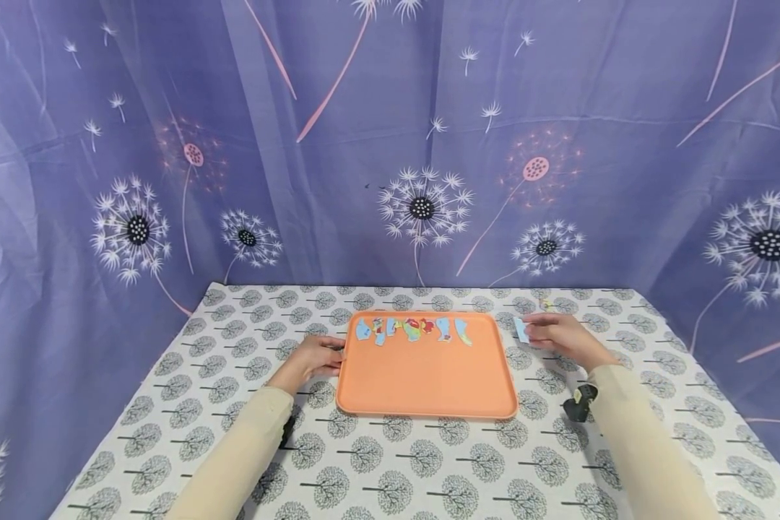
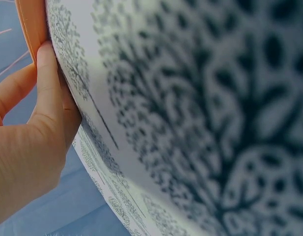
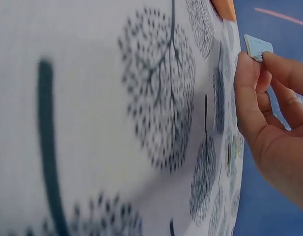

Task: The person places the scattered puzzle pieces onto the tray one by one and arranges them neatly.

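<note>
An orange tray [image 1: 429,383] lies on the cloth, with several colourful puzzle pieces [image 1: 412,330] in a row along its far side. My left hand [image 1: 315,357] holds the tray's left edge; thumb and finger meet the orange rim [image 2: 31,29] in the left wrist view. Just right of the tray, my right hand [image 1: 562,336] pinches a light blue puzzle piece [image 1: 521,330] between thumb and finger. The right wrist view shows this flat piece [image 3: 259,46] tilted above the cloth.
A tree-patterned cloth [image 1: 390,462] covers the table. Small yellowish pieces [image 1: 546,305] lie beyond my right hand. A purple dandelion-print curtain [image 1: 338,180] hangs behind the table and at both sides. A dark device [image 1: 578,404] is at my right wrist.
</note>
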### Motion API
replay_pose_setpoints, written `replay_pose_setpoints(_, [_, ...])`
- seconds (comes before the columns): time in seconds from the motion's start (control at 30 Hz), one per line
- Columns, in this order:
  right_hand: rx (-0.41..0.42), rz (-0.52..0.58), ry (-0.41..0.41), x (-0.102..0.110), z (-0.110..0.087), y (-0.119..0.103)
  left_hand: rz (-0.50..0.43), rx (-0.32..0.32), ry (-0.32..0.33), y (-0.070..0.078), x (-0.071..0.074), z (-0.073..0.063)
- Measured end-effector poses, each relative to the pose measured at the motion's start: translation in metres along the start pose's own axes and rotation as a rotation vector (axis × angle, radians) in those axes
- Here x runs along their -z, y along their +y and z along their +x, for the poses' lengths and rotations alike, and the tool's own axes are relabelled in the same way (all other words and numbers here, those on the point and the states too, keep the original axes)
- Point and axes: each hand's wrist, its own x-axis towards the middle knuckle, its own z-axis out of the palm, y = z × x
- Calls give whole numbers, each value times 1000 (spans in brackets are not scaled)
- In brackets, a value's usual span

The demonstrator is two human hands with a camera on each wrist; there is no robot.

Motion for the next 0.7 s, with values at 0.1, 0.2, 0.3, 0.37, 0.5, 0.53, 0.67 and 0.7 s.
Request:
replay_pose_setpoints(0.1, [-3,7,-13,-5,7,0,5,4,2,0,0,1])
replay_pose_setpoints(0.2, [-11,0,-15,-10,13,0,10,-1,-1,1,-1,1])
replay_pose_setpoints(0.3, [-20,16,-13,-16,18,-2,7,-6,-2,0,-1,2])
replay_pose_setpoints(0.37, [-22,39,-19,-19,22,-4,4,-3,-1,0,0,3])
replay_pose_setpoints(0.5, [-26,76,-30,-26,28,-7,0,-4,-6,-1,1,5])
replay_pose_setpoints(0.53, [-27,82,-36,-27,30,-8,-2,-5,-7,-1,1,5])
replay_pose_setpoints(0.67, [-39,106,-49,-35,35,-11,-5,-2,-4,-1,1,5])
replay_pose_setpoints(0.7, [-44,113,-50,-37,37,-11,-5,0,-2,-2,1,4])
